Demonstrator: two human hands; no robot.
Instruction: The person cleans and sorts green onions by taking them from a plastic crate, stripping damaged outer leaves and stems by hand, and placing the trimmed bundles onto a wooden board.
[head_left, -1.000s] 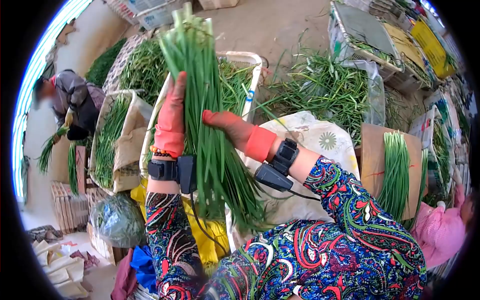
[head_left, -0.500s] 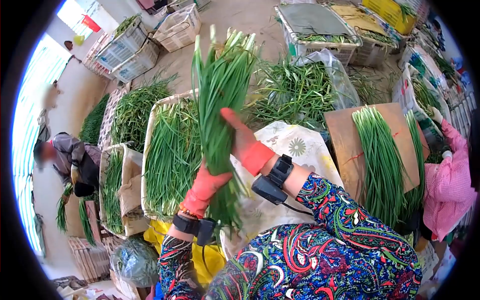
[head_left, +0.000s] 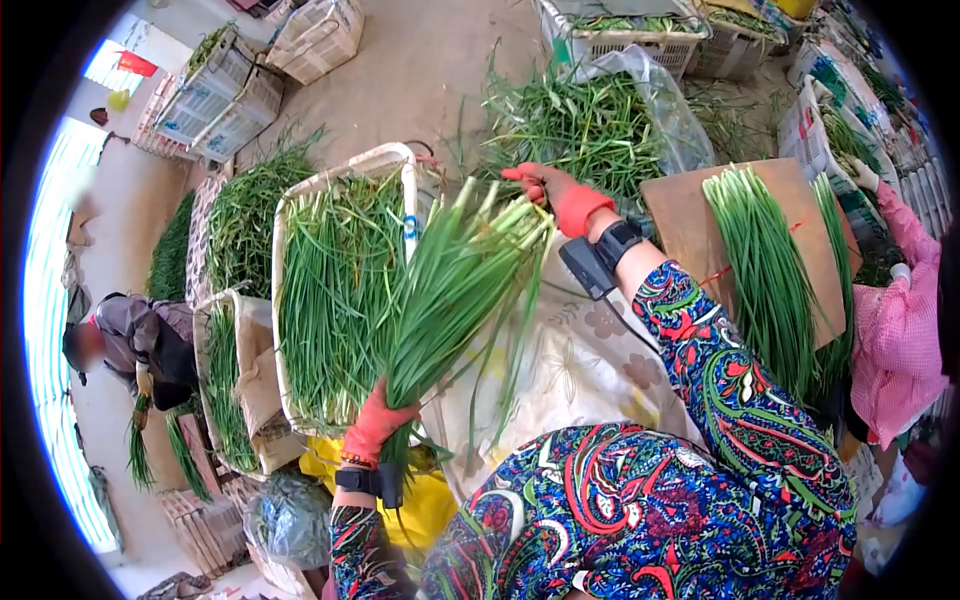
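A bunch of green chives (head_left: 450,290) slants up and right across the middle, its pale stem ends at the top. My left hand (head_left: 378,425), in a red glove, is closed around the leafy lower part. At the pale ends is my right hand (head_left: 565,198), also red-gloved, its fingers bent against the outer stems; part of its grip is hidden. Just left of the bunch stands a white crate (head_left: 408,165) filled with chives. Beneath it lies a pale flowered cloth (head_left: 590,365) over my lap.
Right of me a brown board (head_left: 680,225) bears a neat pile of chives (head_left: 760,270). Loose chives (head_left: 590,130) lie heaped ahead on plastic. A person in pink (head_left: 900,340) works at right; another person (head_left: 150,340) bends at left. More crates (head_left: 315,40) stand behind.
The bunch has tilted from nearly upright to a rightward slant and come lower. My right hand has moved from its middle up to the pale ends; my left hand has shifted down and left.
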